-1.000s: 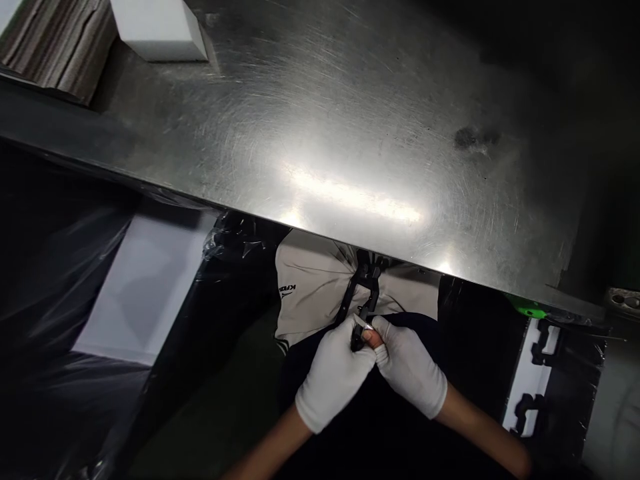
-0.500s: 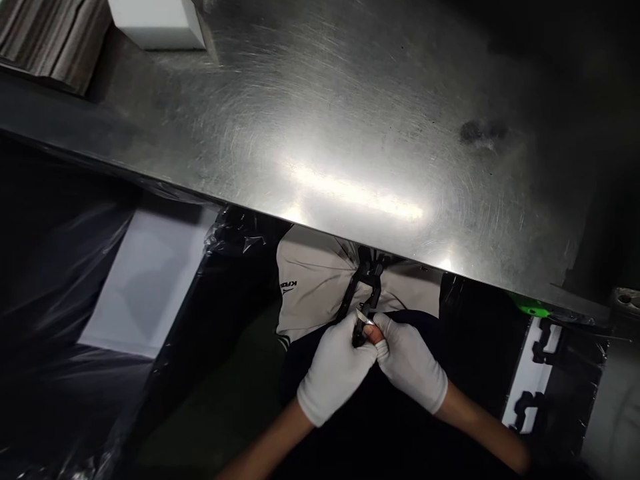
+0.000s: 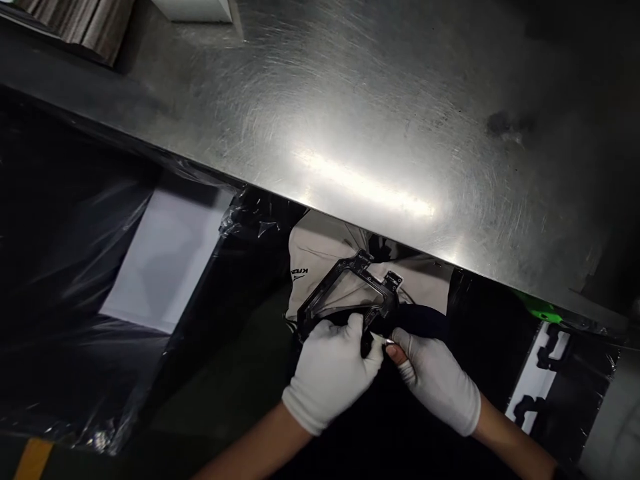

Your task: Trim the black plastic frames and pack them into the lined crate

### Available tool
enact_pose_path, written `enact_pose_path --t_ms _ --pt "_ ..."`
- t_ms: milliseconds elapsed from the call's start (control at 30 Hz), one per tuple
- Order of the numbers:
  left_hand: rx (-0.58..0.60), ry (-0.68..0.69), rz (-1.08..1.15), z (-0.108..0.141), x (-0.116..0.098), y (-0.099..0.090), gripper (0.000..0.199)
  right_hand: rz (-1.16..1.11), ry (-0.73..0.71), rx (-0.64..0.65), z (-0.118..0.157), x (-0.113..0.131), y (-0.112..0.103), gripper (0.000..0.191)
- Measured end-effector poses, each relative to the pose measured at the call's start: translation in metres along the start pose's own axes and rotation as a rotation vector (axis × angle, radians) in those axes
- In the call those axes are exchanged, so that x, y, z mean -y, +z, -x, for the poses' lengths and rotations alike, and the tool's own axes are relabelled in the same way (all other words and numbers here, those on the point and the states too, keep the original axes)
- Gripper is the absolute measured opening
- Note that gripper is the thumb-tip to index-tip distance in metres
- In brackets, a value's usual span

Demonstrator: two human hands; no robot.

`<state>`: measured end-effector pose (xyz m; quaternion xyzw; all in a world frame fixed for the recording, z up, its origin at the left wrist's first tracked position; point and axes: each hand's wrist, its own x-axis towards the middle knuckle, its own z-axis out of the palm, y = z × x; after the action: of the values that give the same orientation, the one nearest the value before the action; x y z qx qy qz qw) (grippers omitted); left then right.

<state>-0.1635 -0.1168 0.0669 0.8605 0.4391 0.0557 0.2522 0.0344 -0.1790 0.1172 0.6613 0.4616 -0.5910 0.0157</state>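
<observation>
A black plastic frame with an open middle is held over the lap, below the table edge. My left hand, in a white glove, is closed on the frame's lower part. My right hand, also gloved with its thumb tip bare, pinches a small pointed metal blade. The blade's tip points left, close to my left fingertips and the frame's lower edge. Whether it touches the frame cannot be made out.
A scratched metal table spans the top, with a white block and a grey-brown stack at its upper left. Left lies a white sheet on dark plastic. Black parts lie on a white strip at right.
The black frame has turned and now shows its broad, open side. My right hand with the blade has moved right, away from my left hand. The view has shifted slightly.
</observation>
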Motion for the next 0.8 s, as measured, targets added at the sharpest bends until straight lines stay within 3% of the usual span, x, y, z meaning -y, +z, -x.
enact_pose_path --t_ms 367,800 --pt "-0.091 0.014 -0.123 -0.004 -0.009 -0.002 0.024 0.191 0.166 0.044 -0.002 0.019 0.002 0.044" --pt "-0.1 -0.008 -0.198 -0.004 -0.012 -0.003 0.028 0.188 0.182 0.031 -0.004 0.017 0.008 0.047"
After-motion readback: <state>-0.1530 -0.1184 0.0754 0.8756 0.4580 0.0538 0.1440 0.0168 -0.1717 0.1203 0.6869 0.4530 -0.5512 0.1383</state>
